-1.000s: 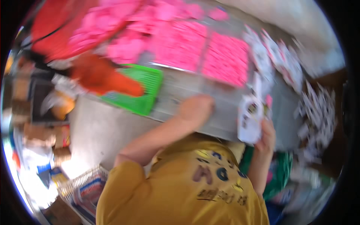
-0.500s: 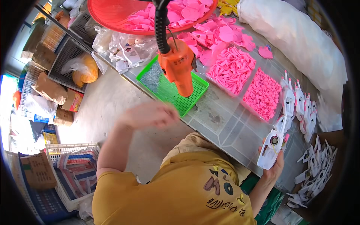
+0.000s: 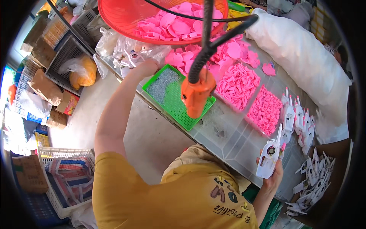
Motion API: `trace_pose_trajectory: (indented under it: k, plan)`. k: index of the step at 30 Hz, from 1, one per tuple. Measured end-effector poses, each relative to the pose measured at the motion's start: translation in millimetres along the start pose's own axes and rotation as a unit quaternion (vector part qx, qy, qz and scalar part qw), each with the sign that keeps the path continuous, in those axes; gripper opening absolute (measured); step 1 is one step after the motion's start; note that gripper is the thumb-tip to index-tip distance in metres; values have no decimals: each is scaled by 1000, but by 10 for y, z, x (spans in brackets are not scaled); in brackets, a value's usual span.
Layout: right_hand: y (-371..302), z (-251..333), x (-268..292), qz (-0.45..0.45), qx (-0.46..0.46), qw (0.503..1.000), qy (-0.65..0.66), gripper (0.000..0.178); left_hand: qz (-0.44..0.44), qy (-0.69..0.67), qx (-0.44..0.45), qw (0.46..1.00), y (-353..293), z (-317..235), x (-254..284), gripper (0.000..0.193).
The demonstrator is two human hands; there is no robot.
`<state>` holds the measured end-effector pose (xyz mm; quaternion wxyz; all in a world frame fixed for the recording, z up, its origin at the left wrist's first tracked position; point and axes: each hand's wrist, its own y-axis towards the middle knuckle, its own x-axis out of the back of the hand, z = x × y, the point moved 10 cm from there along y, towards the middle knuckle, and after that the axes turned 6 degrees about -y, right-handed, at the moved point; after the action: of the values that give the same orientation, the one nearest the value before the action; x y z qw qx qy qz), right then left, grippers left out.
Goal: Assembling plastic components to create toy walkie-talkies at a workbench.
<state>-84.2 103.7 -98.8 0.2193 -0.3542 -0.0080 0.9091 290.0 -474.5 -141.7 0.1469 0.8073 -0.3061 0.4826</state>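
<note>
My left hand [image 3: 146, 69] reaches to the clear plastic bag [image 3: 124, 47] at the table's far left edge. White plastic parts [image 3: 134, 57] lie in and beside the bag, and the fingers of this hand are hidden among them. On the right, my right hand [image 3: 277, 171] is closed around a long white plastic housing [image 3: 268, 162] with a pointed end and a round dark ring. Between the two hands, an orange electric screwdriver [image 3: 199, 93] hangs from above over a green perforated tray [image 3: 183, 110]. Small silvery pieces, perhaps screws [image 3: 162, 86], fill the tray's far left part.
A red basin [image 3: 122, 23] of pink parts stands at the back. Loose pink pieces and clear bins of pink parts [image 3: 240, 84] lie in front. White assemblies [image 3: 288, 114] line the right side, near a box of white parts [image 3: 314, 177]. A large white sack [image 3: 293, 45] lies behind.
My left hand has moved forward from beside the green tray to the plastic bag. My right hand still holds the white housing, slightly shifted. The hanging screwdriver appears farther right and lower.
</note>
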Motion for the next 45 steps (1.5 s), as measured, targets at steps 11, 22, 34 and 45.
trace_pose_trajectory:
  k: [11, 22, 34, 45]
  plan:
    - [102, -43, -59, 0, -22, 1000, 6, 58, 78, -137, 151, 976, -163, -398, -3, 22]
    - [217, -121, -49, -39, -4, 999, -12, 61, -15, 143, -88, 986, -17, -694, 81, 22]
    - [328, -43, -166, -14, -3, 992, 125, 71, -64, 157, 61, 984, -1504, -1487, 477, 17]
    - [202, -46, -33, -90, 67, 992, 51, 67, 281, -554, 15, 784, -1992, -4549, -2109, 43]
